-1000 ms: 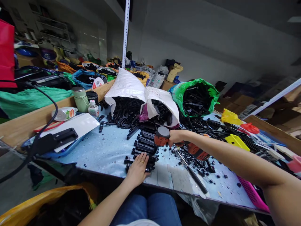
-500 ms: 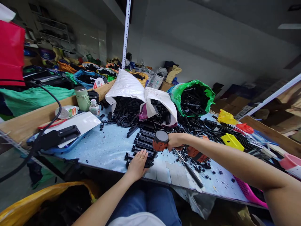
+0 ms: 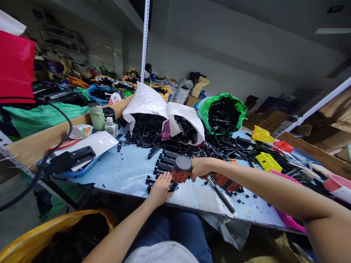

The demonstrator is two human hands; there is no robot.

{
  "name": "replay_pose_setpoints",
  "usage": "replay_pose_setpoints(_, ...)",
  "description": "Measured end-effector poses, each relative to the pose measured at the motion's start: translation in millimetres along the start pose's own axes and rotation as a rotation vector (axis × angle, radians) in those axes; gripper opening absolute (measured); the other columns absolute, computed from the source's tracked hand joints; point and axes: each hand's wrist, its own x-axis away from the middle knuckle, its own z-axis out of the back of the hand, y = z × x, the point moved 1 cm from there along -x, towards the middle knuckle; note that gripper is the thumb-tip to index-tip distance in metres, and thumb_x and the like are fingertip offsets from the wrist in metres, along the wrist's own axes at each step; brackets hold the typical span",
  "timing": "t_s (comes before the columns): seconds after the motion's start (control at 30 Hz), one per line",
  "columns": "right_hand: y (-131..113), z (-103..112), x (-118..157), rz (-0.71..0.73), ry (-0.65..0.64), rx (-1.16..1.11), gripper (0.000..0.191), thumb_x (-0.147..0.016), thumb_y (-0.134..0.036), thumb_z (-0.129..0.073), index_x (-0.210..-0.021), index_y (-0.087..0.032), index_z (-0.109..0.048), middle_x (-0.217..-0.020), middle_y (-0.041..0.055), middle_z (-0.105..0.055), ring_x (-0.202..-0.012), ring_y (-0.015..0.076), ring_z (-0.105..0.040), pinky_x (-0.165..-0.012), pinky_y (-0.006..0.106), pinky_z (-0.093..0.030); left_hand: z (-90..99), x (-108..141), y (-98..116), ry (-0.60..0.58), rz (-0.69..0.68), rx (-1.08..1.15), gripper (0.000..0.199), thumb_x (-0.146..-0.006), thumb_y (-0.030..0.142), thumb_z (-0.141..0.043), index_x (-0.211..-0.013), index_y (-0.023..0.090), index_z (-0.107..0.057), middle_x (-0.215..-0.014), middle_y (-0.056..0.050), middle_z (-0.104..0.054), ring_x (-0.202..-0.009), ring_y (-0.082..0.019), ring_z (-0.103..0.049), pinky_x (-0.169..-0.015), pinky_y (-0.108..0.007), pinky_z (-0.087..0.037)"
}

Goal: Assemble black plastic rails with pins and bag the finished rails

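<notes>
My right hand (image 3: 199,168) is closed around the handle of an orange and black power tool (image 3: 182,169). The tool's head is just right of my left hand (image 3: 160,188), above the near end of a row of black plastic parts (image 3: 166,160). My left hand lies on the nearest parts at the table's front edge, fingers stretched forward and a ring on one. A long black-handled metal tool (image 3: 222,197) rests on the blue table (image 3: 120,175), right of the row. The tip of the power tool is hard to make out.
White sacks (image 3: 148,102) and a green bag (image 3: 237,109) spill black parts at the back. At left are a tray with a white board (image 3: 101,144), a green flask (image 3: 96,117), a bottle (image 3: 110,126) and a black cable (image 3: 41,168). Yellow box (image 3: 268,162) at right.
The power tool in my right hand has moved slightly left and down, close beside my left hand's fingers. The view has shifted a little; my left hand stays on the parts.
</notes>
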Motion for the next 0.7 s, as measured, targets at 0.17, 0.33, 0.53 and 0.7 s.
replay_pose_setpoints(0.17,-2,-8,-3,0.016,-0.003,0.021,0.004,-0.055,-0.017,-0.061,-0.057,-0.014,-0.061,-0.036,-0.0044,-0.046,-0.036,0.0123,-0.047,-0.04,0.024,-0.041,-1.3,0,-1,0.007,0.001,-0.001,0.061,-0.071,0.028,-0.062,-0.124,0.004,-0.043,-0.133,-0.019,-0.041,-0.126,-0.029,-0.031,-0.104,-0.041,-0.026)
replay_pose_setpoints(0.33,52,-36,12,0.111,0.103,-0.37,0.014,-0.054,-0.025,-0.067,-0.061,-0.015,-0.06,-0.038,-0.006,-0.046,-0.036,0.0097,-0.045,-0.037,0.02,-0.038,-9.9,0,-9,0.018,-0.048,-0.088,0.062,-0.075,0.033,-0.056,-0.128,0.006,-0.038,-0.136,-0.017,-0.036,-0.127,-0.029,-0.03,-0.103,-0.042,-0.027)
replay_pose_setpoints(0.53,175,-73,34,-0.142,0.584,-0.974,0.018,-0.055,-0.018,-0.068,-0.07,-0.016,-0.06,-0.042,-0.0056,-0.049,-0.037,0.0095,-0.044,-0.038,0.022,-0.04,-22.6,-1,-19,0.088,-0.107,-0.148,0.062,-0.079,0.042,-0.047,-0.13,0.008,-0.037,-0.135,-0.016,-0.038,-0.127,-0.028,-0.031,-0.102,-0.044,-0.03)
replay_pose_setpoints(0.7,271,-76,46,-0.526,0.928,-1.038,0.009,-0.066,-0.017,-0.061,-0.072,-0.013,-0.058,-0.038,-0.0048,-0.043,-0.032,0.0092,-0.039,-0.034,0.022,-0.034,-29.7,0,-26,0.14,-0.133,-0.196,0.062,-0.079,0.044,-0.046,-0.13,0.009,-0.037,-0.135,-0.015,-0.039,-0.126,-0.028,-0.033,-0.101,-0.043,-0.031)
